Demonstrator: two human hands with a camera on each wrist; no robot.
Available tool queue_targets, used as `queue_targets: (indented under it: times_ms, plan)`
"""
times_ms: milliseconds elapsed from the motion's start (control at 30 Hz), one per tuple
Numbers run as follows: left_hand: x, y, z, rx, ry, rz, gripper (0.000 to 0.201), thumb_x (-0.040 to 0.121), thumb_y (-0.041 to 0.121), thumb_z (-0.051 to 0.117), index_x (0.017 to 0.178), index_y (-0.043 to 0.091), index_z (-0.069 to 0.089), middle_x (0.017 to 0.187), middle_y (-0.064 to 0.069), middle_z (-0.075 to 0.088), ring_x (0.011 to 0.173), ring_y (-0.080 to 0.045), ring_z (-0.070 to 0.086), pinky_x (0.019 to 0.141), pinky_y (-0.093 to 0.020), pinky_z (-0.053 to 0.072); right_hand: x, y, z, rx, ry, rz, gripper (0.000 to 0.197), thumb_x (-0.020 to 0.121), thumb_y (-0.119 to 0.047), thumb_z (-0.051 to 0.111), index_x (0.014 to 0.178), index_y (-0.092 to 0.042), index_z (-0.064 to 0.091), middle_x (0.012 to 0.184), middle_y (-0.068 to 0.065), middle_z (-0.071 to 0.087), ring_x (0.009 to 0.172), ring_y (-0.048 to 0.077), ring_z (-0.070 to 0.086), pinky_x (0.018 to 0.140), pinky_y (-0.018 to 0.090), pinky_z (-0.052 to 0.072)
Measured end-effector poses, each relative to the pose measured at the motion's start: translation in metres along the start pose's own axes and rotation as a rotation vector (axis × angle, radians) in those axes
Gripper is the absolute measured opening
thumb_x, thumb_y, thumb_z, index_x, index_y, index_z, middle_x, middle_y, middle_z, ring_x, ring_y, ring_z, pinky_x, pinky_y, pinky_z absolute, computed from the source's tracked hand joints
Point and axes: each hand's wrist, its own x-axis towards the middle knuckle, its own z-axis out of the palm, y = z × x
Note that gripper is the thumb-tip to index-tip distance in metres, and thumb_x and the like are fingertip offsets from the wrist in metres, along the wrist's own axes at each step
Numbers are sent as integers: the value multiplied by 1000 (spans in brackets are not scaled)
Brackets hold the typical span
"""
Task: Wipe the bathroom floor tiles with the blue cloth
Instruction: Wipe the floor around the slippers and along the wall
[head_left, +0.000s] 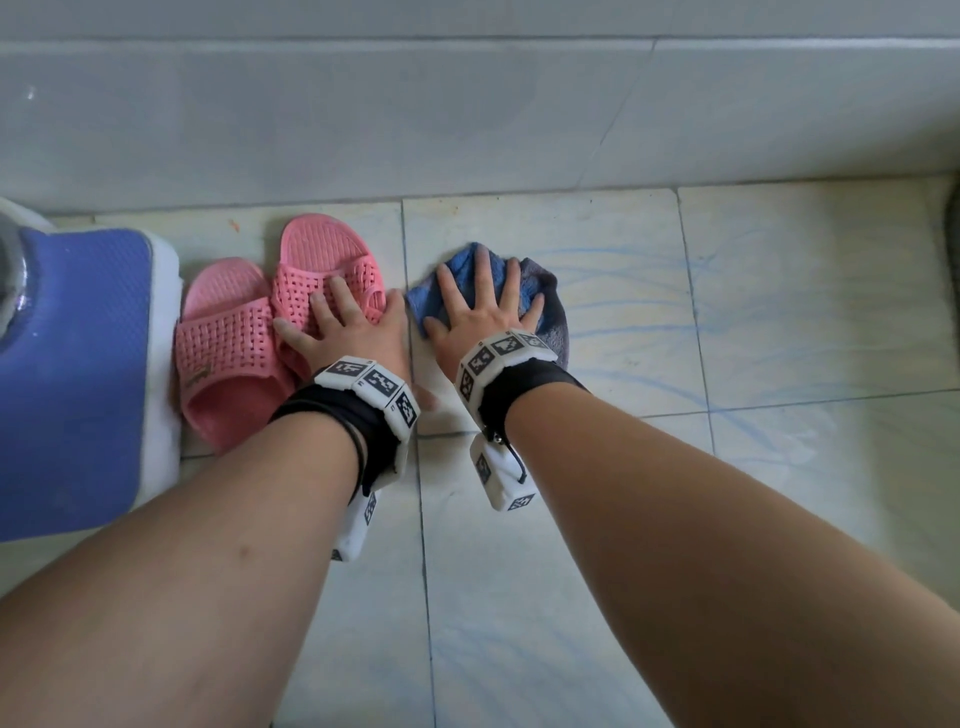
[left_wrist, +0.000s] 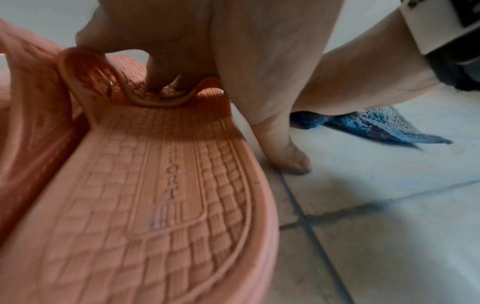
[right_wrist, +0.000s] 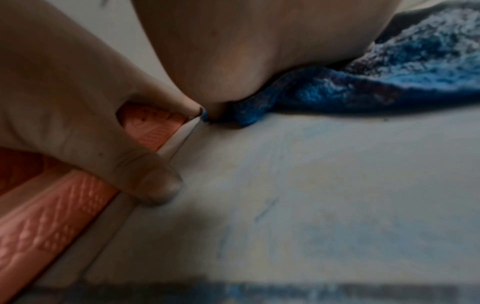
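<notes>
The blue cloth (head_left: 551, 306) lies bunched on the pale floor tiles (head_left: 779, 312) close to the wall. My right hand (head_left: 483, 306) lies flat on it, fingers spread and palm down. In the right wrist view the cloth (right_wrist: 363, 88) shows under the palm, and the thumb (right_wrist: 145, 181) touches bare tile. My left hand (head_left: 348, 322) rests with spread fingers on the strap of a pink slipper (head_left: 322, 244) just left of the cloth. The left wrist view shows that slipper's footbed (left_wrist: 155, 205), my thumb (left_wrist: 285, 152) down on the tile beside it, and the cloth (left_wrist: 376, 125) beyond.
A second pink slipper (head_left: 223, 343) sits beside the first on its left. Further left stands a white object with a blue textured top (head_left: 72, 374). The tiled wall base (head_left: 467, 114) runs across the back. Faint blue streaks mark the tiles to the right (head_left: 649, 291).
</notes>
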Motion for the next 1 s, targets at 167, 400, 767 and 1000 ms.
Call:
queue_targets:
  times_ms: [167,400,767,1000]
  plan:
    - [0,0,0,12,13,4,136,57,74,80,155,39,-7,162,-23,-17,150,-43,-7,110,-74,3,-2,-1,1,-2,-1,3,63,100,-52,33,154,-40,3,162,-1,-20,146,35,-21,113,65,-7]
    - [-5,-2,0,-10,34,23,131,58,74,79,156,37,0,162,-22,-16,151,-41,-6,110,-73,4,3,36,-23,-25,-27,-25,59,99,-51,35,152,-46,8,163,-8,-14,148,30,-16,116,62,-3]
    - [-4,-3,1,-28,19,31,131,60,75,77,155,37,-4,162,-22,-15,150,-42,-8,110,-74,1,-21,14,4,-74,-16,-73,58,101,-48,31,153,-43,5,162,-7,-19,147,32,-19,115,65,-5]
    - [-3,-5,3,-23,45,32,132,56,74,80,155,38,0,163,-22,-14,151,-41,-6,109,-74,0,15,54,-31,44,25,160,56,101,-48,28,152,-45,6,163,-7,-15,148,30,-19,115,63,-5]
